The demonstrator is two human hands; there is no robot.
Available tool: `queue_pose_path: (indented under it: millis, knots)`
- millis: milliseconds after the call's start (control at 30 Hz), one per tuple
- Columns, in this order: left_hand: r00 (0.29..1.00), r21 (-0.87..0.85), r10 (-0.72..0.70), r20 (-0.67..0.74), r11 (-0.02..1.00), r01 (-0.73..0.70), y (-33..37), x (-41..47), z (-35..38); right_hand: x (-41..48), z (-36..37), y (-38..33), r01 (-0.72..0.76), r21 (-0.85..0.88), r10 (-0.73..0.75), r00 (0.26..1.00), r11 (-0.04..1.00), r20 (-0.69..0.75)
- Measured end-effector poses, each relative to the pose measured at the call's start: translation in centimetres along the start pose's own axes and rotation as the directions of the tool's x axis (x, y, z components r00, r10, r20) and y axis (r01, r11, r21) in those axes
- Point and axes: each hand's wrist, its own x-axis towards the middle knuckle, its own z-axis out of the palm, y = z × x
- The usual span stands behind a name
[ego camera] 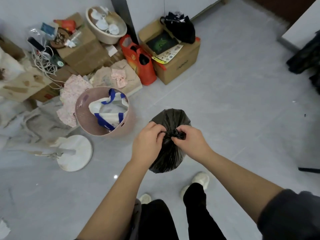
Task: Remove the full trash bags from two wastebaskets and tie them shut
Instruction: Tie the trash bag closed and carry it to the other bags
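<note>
Left hand [147, 142], right hand [190, 141] at trash bag [170, 118] knot; cardboard box [174, 74] print blurred.

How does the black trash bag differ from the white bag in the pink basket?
The black trash bag is outside any basket, neck pinched by the left hand and right hand; the white bag sits open in the pink basket. The black trash bag is plain; the white bag has blue straps.
</note>
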Motion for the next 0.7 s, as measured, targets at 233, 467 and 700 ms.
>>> queue_pose_path:
  millis: [233,467,700]
  knots:
    - [0.998,0.029,-0.047,-0.039,0.998,0.049,11.6,10.5,5.0,7.1,-14.0,5.5,0.022,-0.002,-0.022,1.0,1.0,0.011]
    - [1.0,-0.008,-0.005,-0.017,1.0,0.005,20.5,23.6,12.5,15.7,-27.1,12.4,-0.018,0.024,0.019,0.999,1.0,-0.031]
    - [0.992,0.018,0.077,0.1,0.997,-0.079,31.9,37.2,19.7,23.2,-41.6,20.6,-0.116,0.034,0.118,0.991,0.993,-0.065]
